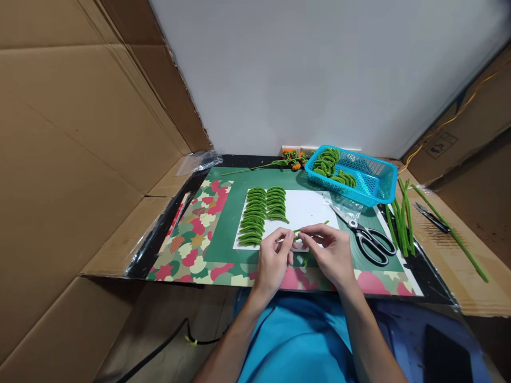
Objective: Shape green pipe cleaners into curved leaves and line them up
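Short, fuzzy green wire-like strip point(296, 231) lies pinched between my left fingers point(286, 239) and right fingers point(313, 230), long axis running crosswise, hand to hand, neither nearer.

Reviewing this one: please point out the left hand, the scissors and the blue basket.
Left hand point(273, 259): head view, on the middle of the hand.
Scissors point(352, 224): head view, on the pivot.
Blue basket point(367, 186): head view, on its bare floor.
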### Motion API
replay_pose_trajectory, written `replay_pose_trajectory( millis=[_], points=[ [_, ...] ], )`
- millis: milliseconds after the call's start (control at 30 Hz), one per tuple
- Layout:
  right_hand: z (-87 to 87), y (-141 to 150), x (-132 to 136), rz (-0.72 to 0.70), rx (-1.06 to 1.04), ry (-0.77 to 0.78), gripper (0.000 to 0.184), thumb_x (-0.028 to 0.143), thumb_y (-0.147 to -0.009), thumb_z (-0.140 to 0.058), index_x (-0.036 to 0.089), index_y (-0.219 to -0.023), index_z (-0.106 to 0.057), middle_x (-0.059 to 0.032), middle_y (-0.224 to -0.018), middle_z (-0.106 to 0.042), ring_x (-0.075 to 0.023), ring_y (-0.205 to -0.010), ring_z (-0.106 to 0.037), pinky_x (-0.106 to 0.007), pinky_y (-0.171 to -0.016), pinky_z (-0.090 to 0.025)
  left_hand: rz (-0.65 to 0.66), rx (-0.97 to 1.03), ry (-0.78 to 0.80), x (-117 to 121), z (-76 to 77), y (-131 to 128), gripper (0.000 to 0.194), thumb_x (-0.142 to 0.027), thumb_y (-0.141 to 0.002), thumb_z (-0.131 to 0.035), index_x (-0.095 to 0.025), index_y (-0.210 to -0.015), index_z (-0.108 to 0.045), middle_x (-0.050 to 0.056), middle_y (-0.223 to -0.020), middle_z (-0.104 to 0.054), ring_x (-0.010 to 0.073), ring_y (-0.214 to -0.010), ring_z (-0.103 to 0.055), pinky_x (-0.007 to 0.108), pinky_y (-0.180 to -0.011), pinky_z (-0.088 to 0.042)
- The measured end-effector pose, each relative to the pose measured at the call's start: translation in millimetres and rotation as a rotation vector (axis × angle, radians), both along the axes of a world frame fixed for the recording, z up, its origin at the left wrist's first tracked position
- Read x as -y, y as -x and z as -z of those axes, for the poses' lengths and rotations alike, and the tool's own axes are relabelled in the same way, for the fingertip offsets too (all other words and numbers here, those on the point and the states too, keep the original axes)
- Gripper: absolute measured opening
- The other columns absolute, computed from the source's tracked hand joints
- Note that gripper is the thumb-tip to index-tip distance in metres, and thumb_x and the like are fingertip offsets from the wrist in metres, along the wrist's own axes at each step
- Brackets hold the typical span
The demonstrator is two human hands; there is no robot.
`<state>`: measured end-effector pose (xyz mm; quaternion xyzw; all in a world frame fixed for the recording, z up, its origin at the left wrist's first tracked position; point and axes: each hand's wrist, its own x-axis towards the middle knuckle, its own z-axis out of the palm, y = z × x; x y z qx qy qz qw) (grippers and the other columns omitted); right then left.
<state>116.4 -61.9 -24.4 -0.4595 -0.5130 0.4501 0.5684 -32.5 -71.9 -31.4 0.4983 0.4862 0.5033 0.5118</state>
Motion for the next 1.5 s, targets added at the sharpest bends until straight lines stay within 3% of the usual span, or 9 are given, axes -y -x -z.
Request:
replay_pose_trajectory(
  millis=[133,333,467,767,933,1133,1500],
  points=[
    [5.3,-2,-6,-0.070,-0.155,0.139,0.025,0.039,-0.076,-0.092,0.019,-0.089,-0.084,-0.0058,-0.079,-0.080,-0.0197,-0.065,-0.073,-0.031,-0.062,-0.064,0.035,-0.010,0.016,-1,-0.1,1,0.038,-0.051,-0.104,-0.060,-0.018,-0.086,-0.063,-0.003,-0.068,-0.065,0.0043,-0.036,-0.043,0.020,-0.037,-0.026],
    [2.9,-4,-9,-0.131,-0.212,0.158,0.032,0.037,-0.068,-0.098,0.020,-0.091,-0.086,-0.0064,-0.082,-0.081,-0.0212,-0.078,-0.076,-0.030,-0.071,-0.064,0.029,-0.001,-0.002,-3,3.8,3,0.038,-0.050,-0.104,-0.060,-0.017,-0.086,-0.065,-0.004,-0.065,-0.061,0.0037,-0.039,-0.037,0.020,-0.038,-0.022],
    [4.1,0,-7,-0.161,-0.322,0.225,0.030,0.036,-0.068,-0.099,0.020,-0.089,-0.085,-0.0046,-0.079,-0.081,-0.0185,-0.066,-0.075,-0.030,-0.067,-0.064,0.046,0.030,0.008,-3,4.7,3,0.039,-0.051,-0.104,-0.061,-0.018,-0.085,-0.062,-0.004,-0.066,-0.058,0.0039,-0.041,-0.034,0.020,-0.040,-0.022],
    [9.5,17,-6,-0.018,-0.588,0.214,0.032,0.034,-0.060,-0.103,0.021,-0.081,-0.083,-0.0014,-0.075,-0.079,-0.0140,-0.058,-0.071,-0.025,-0.061,-0.061,0.062,0.058,0.005,1,-3.1,2,0.043,-0.056,-0.100,-0.065,-0.017,-0.083,-0.063,-0.005,-0.065,-0.051,0.0039,-0.045,-0.033,0.019,-0.041,-0.022],
    [5.7,9,-4,0.023,-0.425,0.154,0.028,0.034,-0.066,-0.100,0.020,-0.083,-0.083,-0.0038,-0.077,-0.080,-0.0170,-0.062,-0.072,-0.029,-0.066,-0.062,0.076,0.083,0.014,0,-2.6,0,0.041,-0.054,-0.101,-0.064,-0.016,-0.084,-0.064,-0.003,-0.069,-0.057,0.0033,-0.042,-0.036,0.019,-0.041,-0.022],
    [0.0,-4,-5,-0.033,-0.191,0.116,0.033,0.037,-0.074,-0.095,0.021,-0.102,-0.086,-0.0047,-0.085,-0.080,-0.0197,-0.071,-0.075,-0.032,-0.069,-0.064,0.061,0.092,0.016,-1,1.2,-2,0.041,-0.055,-0.102,-0.062,-0.017,-0.087,-0.061,-0.004,-0.074,-0.056,0.0025,-0.042,-0.038,0.018,-0.041,-0.022],
    [-0.6,-1,-3,-0.020,-0.061,0.014,0.017,0.034,-0.080,-0.088,0.020,-0.090,-0.085,-0.0069,-0.086,-0.082,-0.0216,-0.074,-0.076,-0.031,-0.065,-0.066,0.116,0.136,0.068,3,-0.6,-2,0.037,-0.058,-0.106,-0.053,-0.024,-0.093,-0.047,-0.010,-0.066,-0.047,0.0039,-0.038,-0.034,0.015,-0.035,-0.023]
  ],
)
